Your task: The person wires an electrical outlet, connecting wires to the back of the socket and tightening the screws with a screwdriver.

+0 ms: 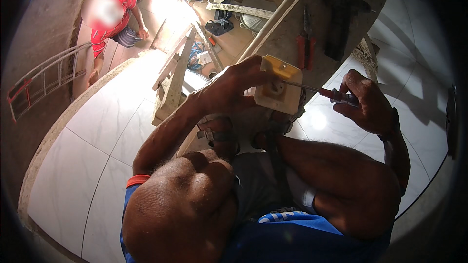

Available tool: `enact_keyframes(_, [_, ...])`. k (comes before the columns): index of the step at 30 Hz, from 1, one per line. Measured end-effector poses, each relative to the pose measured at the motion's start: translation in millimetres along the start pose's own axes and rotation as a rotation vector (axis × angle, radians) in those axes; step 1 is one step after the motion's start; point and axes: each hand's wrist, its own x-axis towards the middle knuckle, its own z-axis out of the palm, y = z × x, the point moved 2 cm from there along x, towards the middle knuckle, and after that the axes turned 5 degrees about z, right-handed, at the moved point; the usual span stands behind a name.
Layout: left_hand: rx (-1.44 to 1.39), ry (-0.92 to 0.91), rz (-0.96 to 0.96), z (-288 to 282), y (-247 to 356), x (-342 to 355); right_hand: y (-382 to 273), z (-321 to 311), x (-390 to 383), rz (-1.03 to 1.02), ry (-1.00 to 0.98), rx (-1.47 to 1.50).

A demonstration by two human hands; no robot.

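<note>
My left hand (238, 82) is closed around the left side of a small square cream plastic box (279, 100), its open face turned up towards me. In my right hand (368, 104) is a screwdriver (340, 97) with a reddish, partly clear handle, gripped between thumb and fingers. Its thin shaft runs left over the rim, and the tip is inside the box, near a hole or fitting in the middle; whether it sits in a screw is too small to tell. The box is held above the board, over my feet.
Pliers with red handles (306, 51) and a dark tool (342, 19) lie on a wide board (280, 39). Wooden trestle legs (176, 70) stand left of it. A person in a red shirt (127, 1) crouches at the far left, near a ladder (51, 75).
</note>
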Motion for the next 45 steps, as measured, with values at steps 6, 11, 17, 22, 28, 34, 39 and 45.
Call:
enact_keyframes(6, [-0.021, 0.004, -0.002, 9, -8, -7, 1, 2, 0, -0.015, -0.054, -0.033])
enact_keyframes(11, [-0.015, -0.065, -0.048, 5, -5, 0, -1, 9, 0, 0.098, -0.05, -0.044])
enact_keyframes(17, [0.008, -0.028, -0.01, 6, -6, 0, 0, 4, 2, 0.083, -0.137, -0.033])
enact_keyframes(22, [0.028, -0.038, -0.045, 2, -6, -8, 11, 20, 12, 0.044, -0.104, 0.091])
enact_keyframes(28, [0.035, -0.044, -0.029, 4, -5, -2, 1, 7, 5, 0.114, -0.128, 0.003])
enact_keyframes(34, [-0.006, -0.05, 0.021, 4, -1, 0, 4, 9, 9, 0.042, -0.137, 0.09])
enact_keyframes(39, [0.019, -0.056, 0.004, 3, 1, 1, 3, 14, 8, 0.049, -0.135, 0.12])
enact_keyframes(45, [0.087, -0.053, 0.025, 2, 1, 0, 5, 11, 10, 0.11, -0.151, 0.127])
